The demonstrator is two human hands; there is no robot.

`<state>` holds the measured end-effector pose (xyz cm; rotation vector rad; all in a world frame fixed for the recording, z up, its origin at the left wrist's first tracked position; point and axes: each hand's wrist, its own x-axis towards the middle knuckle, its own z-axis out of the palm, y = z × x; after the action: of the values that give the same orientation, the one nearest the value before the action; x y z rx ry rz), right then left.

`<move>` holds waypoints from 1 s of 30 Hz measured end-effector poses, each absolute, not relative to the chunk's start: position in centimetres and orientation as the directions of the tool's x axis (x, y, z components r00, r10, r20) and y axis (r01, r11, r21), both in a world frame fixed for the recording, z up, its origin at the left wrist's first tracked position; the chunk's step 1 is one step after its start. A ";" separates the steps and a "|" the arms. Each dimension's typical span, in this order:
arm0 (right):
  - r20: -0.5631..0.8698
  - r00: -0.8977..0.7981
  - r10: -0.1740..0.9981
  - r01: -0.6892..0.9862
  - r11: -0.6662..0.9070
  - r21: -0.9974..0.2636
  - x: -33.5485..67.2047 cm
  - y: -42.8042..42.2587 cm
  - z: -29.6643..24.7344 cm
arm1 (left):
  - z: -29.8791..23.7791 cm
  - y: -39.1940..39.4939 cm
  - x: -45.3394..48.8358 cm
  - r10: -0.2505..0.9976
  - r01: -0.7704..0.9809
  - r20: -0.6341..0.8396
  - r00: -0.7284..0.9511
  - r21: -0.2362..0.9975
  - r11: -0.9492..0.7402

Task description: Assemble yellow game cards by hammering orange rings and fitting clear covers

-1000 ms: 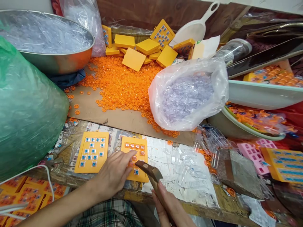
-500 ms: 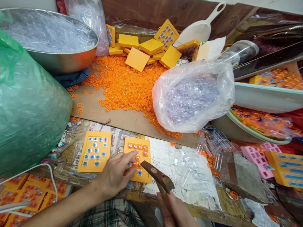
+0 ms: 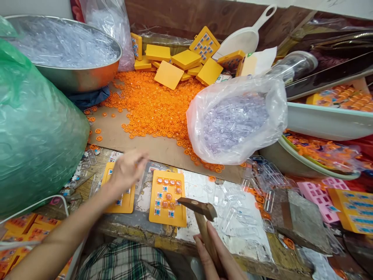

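My right hand (image 3: 217, 254) grips the wooden handle of a hammer (image 3: 198, 206). The hammer's metal head is over the right edge of a yellow plate (image 3: 180, 217) on the bench. Clear orange pieces sit in some of the plate's slots, while others show small blue-and-white pieces. Above a second yellow plate (image 3: 127, 206) hovers my left hand (image 3: 128, 168), hiding much of that plate's top. Motion smears the left fingers, and whether they hold anything cannot be made out.
Loose orange rings (image 3: 159, 105) lie heaped behind the plates. Right of them stands a white bag (image 3: 201, 112) of clear plastic parts. A steel bowl (image 3: 84, 74) and a large green bag (image 3: 40, 136) fill the left. Yellow plates (image 3: 169, 74) are piled at the back.
My left hand has left the plate under the hammer and moved up and left over the other plate. The hammer has stayed near the same place, its handle now more visible.
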<state>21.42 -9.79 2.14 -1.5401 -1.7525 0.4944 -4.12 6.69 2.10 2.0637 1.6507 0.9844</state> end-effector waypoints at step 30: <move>0.326 -0.109 0.939 0.640 0.317 -0.700 19.4 -9.5 2.3 | 0.0 -1.3 -1.5 0.904 0.472 0.164 0.394 0.808 -0.352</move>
<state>19.40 -9.52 2.30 -1.4051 -1.8344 0.5045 -1.48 -1.33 -0.03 1.9741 1.1755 0.8138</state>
